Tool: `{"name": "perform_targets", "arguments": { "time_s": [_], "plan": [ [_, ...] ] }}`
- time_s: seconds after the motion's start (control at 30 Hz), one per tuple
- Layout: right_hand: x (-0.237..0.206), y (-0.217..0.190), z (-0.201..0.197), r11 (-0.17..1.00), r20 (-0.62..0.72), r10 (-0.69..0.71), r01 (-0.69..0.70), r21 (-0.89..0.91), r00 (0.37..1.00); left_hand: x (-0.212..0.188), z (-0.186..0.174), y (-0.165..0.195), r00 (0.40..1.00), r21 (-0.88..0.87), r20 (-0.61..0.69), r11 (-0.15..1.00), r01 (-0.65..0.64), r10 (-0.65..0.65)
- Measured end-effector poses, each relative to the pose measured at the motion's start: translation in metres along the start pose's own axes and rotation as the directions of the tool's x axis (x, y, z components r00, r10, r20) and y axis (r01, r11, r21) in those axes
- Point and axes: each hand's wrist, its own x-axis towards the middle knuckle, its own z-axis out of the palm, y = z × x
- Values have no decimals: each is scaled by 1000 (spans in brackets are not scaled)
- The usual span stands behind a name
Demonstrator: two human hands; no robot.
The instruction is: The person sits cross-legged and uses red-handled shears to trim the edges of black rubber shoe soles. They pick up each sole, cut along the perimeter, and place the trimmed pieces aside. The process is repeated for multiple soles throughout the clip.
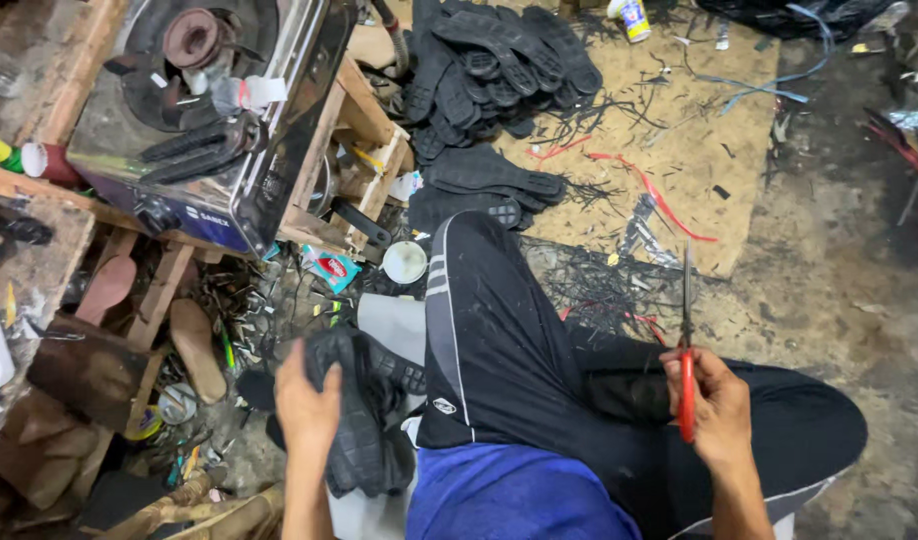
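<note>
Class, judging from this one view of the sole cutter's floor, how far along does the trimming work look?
Done, apparently: a pile of black soles on the board, with offcut strips scattered near it. In hand: the left hand rests on a stack of black soles; the right hand holds red-handled scissors. Left: apparently that stack.

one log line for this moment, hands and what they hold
left hand: grips black rubber soles | right hand: holds red-handled scissors, blades up | sole pile: on floor ahead

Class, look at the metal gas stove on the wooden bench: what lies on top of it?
On the stove lie black rubber shoe soles and a clear bottle on its side, beside a rusty burner. The soles cover part of the top, so what lies beneath them cannot be seen.
</note>
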Motion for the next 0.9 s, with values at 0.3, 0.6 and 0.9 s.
{"name": "perform_targets", "arguments": {
  "time_s": [0.3,0.6,0.9],
  "plan": [
    [-20,15,-24,998,-339,60,-62,5,939,111,82,210,875,-711,-13,610,-349,485],
    [-28,4,-6,996,-506,34,13,90,862,209,150,315,279,-152,772,593,-791,571],
    [-26,-14,1,993,-485,95,-47,110,869,196,153,316,179,61,955,435,-898,236]
  ]
}}
